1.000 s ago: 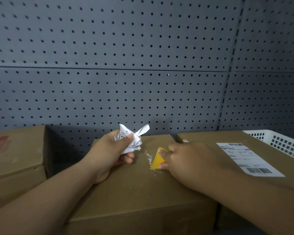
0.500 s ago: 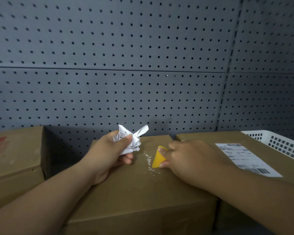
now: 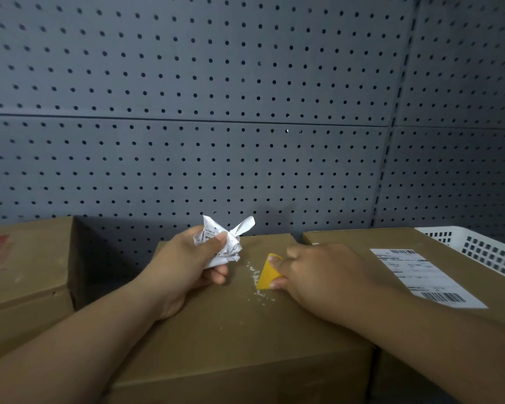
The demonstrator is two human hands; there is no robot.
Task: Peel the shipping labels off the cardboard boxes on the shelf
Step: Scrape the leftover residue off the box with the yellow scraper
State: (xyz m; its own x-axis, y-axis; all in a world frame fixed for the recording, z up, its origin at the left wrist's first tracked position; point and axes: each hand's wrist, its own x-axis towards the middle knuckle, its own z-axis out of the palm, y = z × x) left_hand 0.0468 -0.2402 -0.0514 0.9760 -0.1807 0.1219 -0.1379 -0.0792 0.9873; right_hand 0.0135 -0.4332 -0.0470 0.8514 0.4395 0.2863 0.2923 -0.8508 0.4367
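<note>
Left hand [image 3: 184,269]: fingers curled round a crumpled label [image 3: 222,243].
Right hand [image 3: 321,278]: pinched a yellow scraper [image 3: 267,272], edge on the middle box [image 3: 231,330].
Residue [image 3: 255,275]: white flecks just left of the scraper.
Done: middle box stripped, judging by its bare top.
Left: intact label [image 3: 420,275] on the box to the right [image 3: 362,240] of the right hand.

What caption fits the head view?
Left hand grips a crumpled label; right hand presses a yellow scraper on the box.
</note>
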